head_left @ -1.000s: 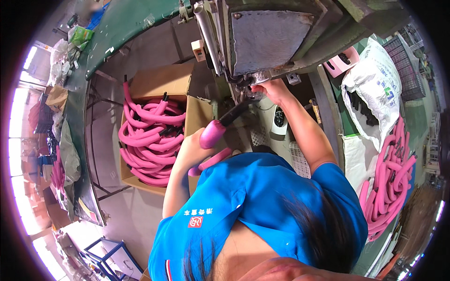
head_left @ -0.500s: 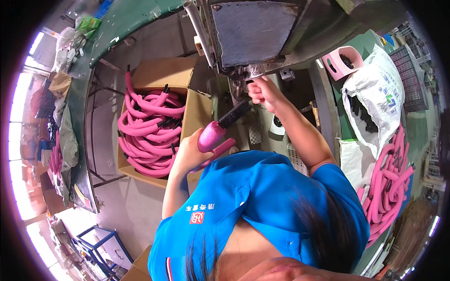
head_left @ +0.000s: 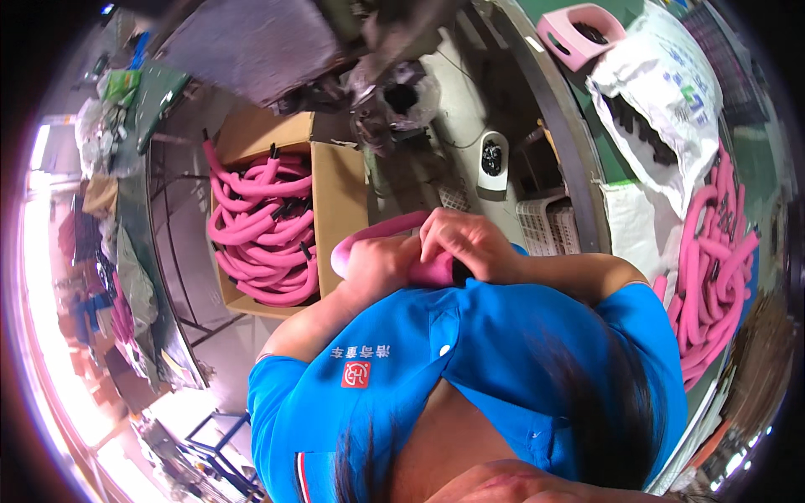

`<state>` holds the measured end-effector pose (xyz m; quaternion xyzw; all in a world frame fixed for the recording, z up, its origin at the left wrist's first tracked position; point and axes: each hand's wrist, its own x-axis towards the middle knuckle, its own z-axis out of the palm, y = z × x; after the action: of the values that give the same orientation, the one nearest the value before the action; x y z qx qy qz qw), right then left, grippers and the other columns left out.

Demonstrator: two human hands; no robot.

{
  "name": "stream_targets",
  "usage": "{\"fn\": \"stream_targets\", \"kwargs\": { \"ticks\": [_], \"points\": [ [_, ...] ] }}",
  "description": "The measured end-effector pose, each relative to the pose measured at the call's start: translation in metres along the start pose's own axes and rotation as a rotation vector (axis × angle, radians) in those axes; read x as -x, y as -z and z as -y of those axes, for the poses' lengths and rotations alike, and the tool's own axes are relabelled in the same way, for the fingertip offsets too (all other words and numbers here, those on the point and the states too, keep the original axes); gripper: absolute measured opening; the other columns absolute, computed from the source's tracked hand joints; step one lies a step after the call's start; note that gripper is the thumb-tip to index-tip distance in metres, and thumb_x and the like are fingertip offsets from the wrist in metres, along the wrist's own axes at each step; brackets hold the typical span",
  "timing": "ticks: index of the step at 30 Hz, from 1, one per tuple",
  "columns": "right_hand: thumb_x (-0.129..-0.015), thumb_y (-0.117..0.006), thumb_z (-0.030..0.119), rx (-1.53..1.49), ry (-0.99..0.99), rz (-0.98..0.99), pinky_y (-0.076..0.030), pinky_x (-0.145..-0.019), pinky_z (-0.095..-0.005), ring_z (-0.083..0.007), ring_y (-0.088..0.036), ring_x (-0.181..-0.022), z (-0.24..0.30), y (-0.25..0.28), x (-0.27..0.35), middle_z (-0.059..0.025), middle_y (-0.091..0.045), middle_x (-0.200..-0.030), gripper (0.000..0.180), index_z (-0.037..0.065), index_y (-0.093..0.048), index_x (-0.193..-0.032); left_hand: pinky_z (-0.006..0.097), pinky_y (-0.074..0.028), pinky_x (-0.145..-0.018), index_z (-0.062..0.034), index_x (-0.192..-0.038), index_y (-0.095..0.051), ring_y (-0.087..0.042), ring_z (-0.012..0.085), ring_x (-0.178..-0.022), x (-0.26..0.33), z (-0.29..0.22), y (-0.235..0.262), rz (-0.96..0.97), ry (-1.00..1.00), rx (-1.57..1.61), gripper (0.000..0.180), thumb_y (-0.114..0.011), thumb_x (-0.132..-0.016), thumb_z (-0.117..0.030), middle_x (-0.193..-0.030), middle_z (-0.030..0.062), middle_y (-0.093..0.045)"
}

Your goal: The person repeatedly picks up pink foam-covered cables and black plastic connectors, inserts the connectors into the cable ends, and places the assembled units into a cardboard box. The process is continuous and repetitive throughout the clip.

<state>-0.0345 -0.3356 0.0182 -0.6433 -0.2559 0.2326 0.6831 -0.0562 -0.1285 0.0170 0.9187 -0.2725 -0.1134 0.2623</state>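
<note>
pink foam tube is held close to the chest, just right of the cardboard box, the left hand wrapped round it and the right hand closed over it, so a slack grip might drop it short of that box.

Pretty clearly a small factory or workshop floor, not anyone's home. There's a big grey metal machine bolted up over the work spot, and a cardboard box stuffed with loads of identical pink foam tubes. Another heap of the same pink tubes sits off to the right beside a big white sack. Bare concrete floor, a white plastic crate, a pink plastic basket, and cluttered benches along the left side. Batch production stuff everywhere.
</note>
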Motion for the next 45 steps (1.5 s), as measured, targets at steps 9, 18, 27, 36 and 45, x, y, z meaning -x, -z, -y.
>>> {"fn": "stream_targets", "kwargs": {
  "ticks": [9,18,27,36,45],
  "points": [
    [-0.098,-0.043,0.034,-0.042,0.326,-0.96,-0.037,-0.092,-0.0313,-0.0174,-0.047,-0.101,-0.033,0.06,0.026,-0.0103,-0.05,-0.109,0.038,-0.001,-0.049,-0.113,0.033,-0.05,-0.069,-0.0034,-0.095,-0.059,-0.061,0.0205,-0.077,-0.033,0.005,-0.046,-0.542,0.171,0.727,0.028,-0.066,-0.068,-0.006,-0.083,0.0059,-0.061],
    [-0.075,-0.072,0.025,-1.056,0.16,-0.455,-0.048,-0.083,-0.0408,-0.0199,-0.059,-0.08,-0.081,0.096,0.096,-0.0067,-0.058,-0.083,0.042,0.003,-0.055,-0.106,0.029,-0.041,-0.064,-0.0165,-0.101,-0.048,-0.05,0.0144,-0.068,-0.015,0.066,-0.067,-0.726,0.673,1.643,0.027,-0.056,-0.075,-0.013,-0.08,0.002,-0.053],
    [-0.069,-0.076,0.013,-0.392,-0.121,-0.407,-0.047,-0.068,-0.0271,-0.0104,-0.058,-0.075,-0.065,0.073,0.113,-0.0021,-0.061,-0.078,0.021,0.007,-0.061,-0.083,0.041,-0.037,-0.101,-0.0057,-0.142,-0.014,-0.043,0.0281,-0.122,-0.162,-0.086,-0.063,-0.38,-0.515,0.946,0.087,-0.072,-0.08,-0.019,-0.135,0.0188,-0.035],
    [-0.072,-0.072,0.011,-0.296,0.033,-0.423,-0.047,-0.067,-0.0274,-0.0102,-0.058,-0.074,-0.072,0.059,0.126,-0.0007,-0.061,-0.08,0.021,0.008,-0.059,-0.088,0.036,-0.054,-0.069,-0.0119,-0.139,-0.005,-0.059,0.0221,-0.083,-0.166,-0.15,-0.073,-0.27,-0.263,1.288,0.087,-0.067,-0.079,0.0,-0.118,0.0196,-0.046],
    [-0.076,-0.074,0.02,-0.293,0.032,-0.147,-0.045,-0.079,-0.0305,-0.0136,-0.056,-0.09,-0.068,0.076,0.126,-0.0042,-0.057,-0.097,0.041,0.007,-0.052,-0.108,0.031,-0.05,-0.056,-0.0159,-0.109,-0.027,-0.057,0.0165,-0.066,-0.172,-0.153,-0.075,-0.288,-0.248,1.533,0.054,-0.058,-0.075,0.012,-0.096,0.0118,-0.05]
  ]
}}
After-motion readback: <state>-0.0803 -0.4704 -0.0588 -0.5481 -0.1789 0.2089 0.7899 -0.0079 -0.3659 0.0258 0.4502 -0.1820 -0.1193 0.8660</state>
